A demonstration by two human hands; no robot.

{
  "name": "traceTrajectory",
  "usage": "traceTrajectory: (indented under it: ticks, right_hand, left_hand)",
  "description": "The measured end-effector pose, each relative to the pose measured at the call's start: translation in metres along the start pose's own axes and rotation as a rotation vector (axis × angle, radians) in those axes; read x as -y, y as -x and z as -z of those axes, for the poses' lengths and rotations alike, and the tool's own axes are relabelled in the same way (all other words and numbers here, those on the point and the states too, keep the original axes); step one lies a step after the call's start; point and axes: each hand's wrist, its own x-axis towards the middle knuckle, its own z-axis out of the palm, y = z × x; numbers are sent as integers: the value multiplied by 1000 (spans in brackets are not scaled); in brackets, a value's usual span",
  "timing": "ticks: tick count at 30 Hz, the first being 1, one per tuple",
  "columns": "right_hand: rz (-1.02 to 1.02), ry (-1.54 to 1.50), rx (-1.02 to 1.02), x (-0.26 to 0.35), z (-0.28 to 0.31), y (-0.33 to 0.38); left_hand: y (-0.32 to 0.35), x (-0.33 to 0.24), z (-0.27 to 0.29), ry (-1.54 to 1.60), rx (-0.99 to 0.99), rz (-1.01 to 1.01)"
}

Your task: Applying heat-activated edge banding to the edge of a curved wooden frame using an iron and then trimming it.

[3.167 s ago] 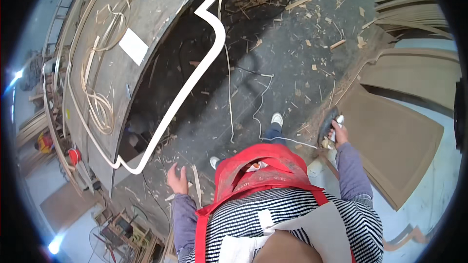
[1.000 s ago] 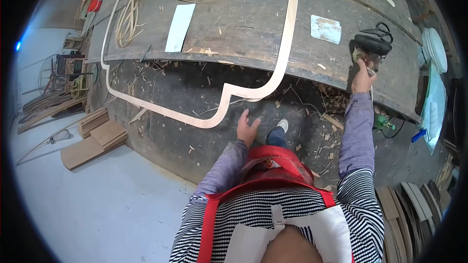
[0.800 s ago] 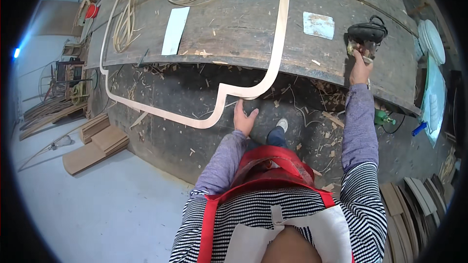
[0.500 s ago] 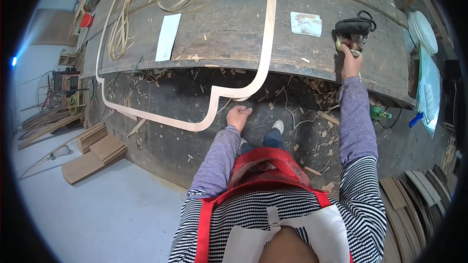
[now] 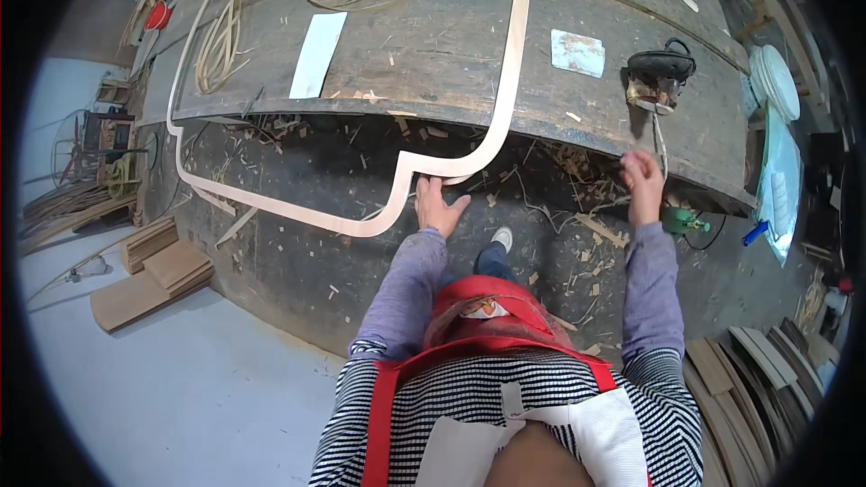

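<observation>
A pale wooden frame strip (image 5: 512, 72) with stepped, rounded corners lies on the dark workbench (image 5: 433, 63), its curved near end jutting past the bench edge. At the step in that end, my left hand (image 5: 439, 209) is open, thumb apart, fingertips reaching up to the frame's near edge. On the bench's right side rests a small black power tool (image 5: 661, 68) that looks like a trim router; its near end is partly clear. Just off the bench edge below it, my right hand (image 5: 642, 182) is empty, its fingers loosely bent and apart, near a pale cord (image 5: 659, 140).
Two pale sheets, one long (image 5: 318, 56) and one short (image 5: 577, 52), lie on the bench. Coiled thin strips (image 5: 216, 63) are at the far left. Below the edge are wood scraps and a green tool (image 5: 684, 220). Curved boards (image 5: 153, 284) lie on the left floor.
My right hand has let go of the black power tool and drawn back toward me. My left hand has opened and risen to the frame's edge. The whole view has shifted slightly.
</observation>
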Motion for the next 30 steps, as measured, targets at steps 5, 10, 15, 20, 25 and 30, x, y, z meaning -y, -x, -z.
traceTrajectory:
  ticks: [5, 10, 15, 20, 25, 30]
  right_hand:
    - [-103, 55, 199, -5, -24, 30]
    - [45, 198, 343, -7, -76, 39]
    - [516, 543, 597, 15, -137, 65]
    - [934, 741, 690, 30, -187, 75]
    - [1075, 822, 826, 20, -215, 68]
    - [1168, 827, 968, 6, -232, 65]
  left_hand:
    - [12, -7, 35, 237, 316, 151]
    - [30, -9, 72, 443, 300, 293]
    - [26, 4, 103, 296, 204, 236]
    - [16, 14, 109, 205, 163, 33]
    - [14, 21, 102, 69, 56, -152]
    - [17, 22, 92, -50, -107, -152]
